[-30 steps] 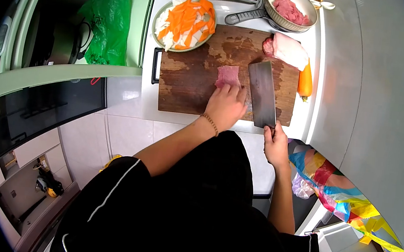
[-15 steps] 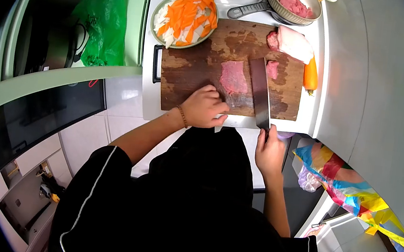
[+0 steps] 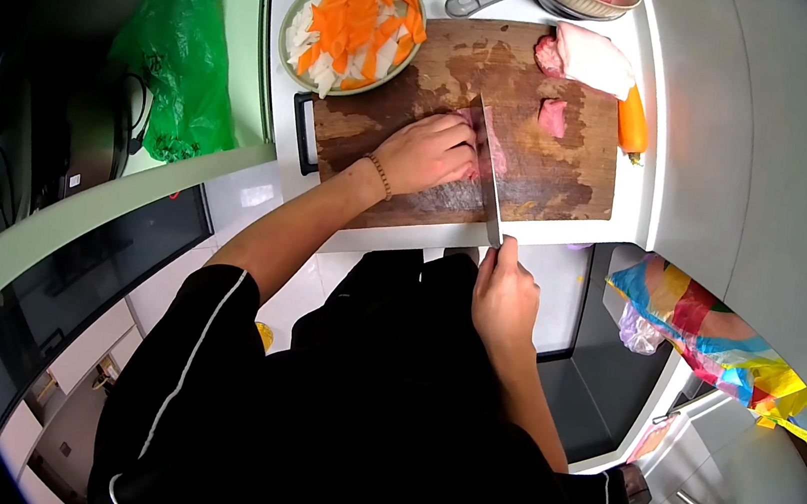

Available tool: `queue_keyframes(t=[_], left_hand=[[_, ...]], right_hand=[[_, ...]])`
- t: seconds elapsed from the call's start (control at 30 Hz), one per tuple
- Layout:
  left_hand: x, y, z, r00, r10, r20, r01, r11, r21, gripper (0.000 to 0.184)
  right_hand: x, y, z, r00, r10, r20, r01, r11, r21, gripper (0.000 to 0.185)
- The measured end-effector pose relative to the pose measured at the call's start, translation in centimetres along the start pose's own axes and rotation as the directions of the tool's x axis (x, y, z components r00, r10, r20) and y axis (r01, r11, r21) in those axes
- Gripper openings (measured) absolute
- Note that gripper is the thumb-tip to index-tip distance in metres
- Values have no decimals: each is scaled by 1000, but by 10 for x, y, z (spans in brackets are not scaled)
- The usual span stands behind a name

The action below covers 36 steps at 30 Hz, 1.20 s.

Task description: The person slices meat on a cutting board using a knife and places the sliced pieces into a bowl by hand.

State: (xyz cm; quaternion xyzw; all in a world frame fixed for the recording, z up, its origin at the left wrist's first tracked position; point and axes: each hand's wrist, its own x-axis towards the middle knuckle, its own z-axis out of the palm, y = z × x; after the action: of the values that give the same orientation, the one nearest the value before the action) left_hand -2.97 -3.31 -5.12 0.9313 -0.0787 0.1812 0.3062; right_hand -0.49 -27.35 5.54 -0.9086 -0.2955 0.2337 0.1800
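Note:
On the wooden cutting board (image 3: 563, 186) lies a thin slice of raw meat (image 3: 498, 151), partly covered by my left hand (image 3: 428, 152). The curled fingers of that hand press the slice down beside the blade. My right hand (image 3: 507, 297) is wrapped round the handle of a broad kitchen knife (image 3: 488, 170). Its blade stands on edge across the slice, with some meat showing on its right side. A small piece of meat (image 3: 552, 117) rests farther right on the board. Behind it sits a larger chunk of meat with pale fat (image 3: 593, 61).
A whole carrot (image 3: 632, 124) lies at the board's right edge. At the back left, a green-rimmed plate (image 3: 285, 48) holds sliced carrot and white slices. A pan (image 3: 594, 10) with cut meat stands at the back. A green plastic bag (image 3: 180, 63) is on the left.
My left hand has moved forward and onto the slice. The knife has shifted left, from beside the slice to across it. The view has shifted slightly.

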Motion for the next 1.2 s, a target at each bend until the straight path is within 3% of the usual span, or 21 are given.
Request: queue_keyframes(t=[0.33,0.53,0.7,0.8,0.93,1.1,1.2], left_hand=[[2,-2,-2,999,-11,-38,10,999,-36,12],[0,-4,0,999,-18,-47,15,998,-64,12],[4,-6,-2,999,-28,-36,26,997,-77,12],[1,-2,-6,997,-48,-68,43,996,-75,11],[2,0,-5,997,-40,-72,35,997,-65,9],[1,1,-8,997,-54,-55,50,997,-65,9],[1,3,-9,990,-106,-95,95,990,-108,9]], right_hand=[[8,-1,-1,993,65,100,-61,997,-46,12],[56,-15,9,1000,-12,24,11,999,44,12],[26,0,-2,973,139,182,-131,990,-55,12],[14,4,-3,980,133,150,-139,990,28,13],[59,-17,3,997,52,57,-52,999,-1,16],[36,30,-17,999,-33,-16,32,997,-68,16],[46,49,-33,998,4,-68,0,999,48,12]])
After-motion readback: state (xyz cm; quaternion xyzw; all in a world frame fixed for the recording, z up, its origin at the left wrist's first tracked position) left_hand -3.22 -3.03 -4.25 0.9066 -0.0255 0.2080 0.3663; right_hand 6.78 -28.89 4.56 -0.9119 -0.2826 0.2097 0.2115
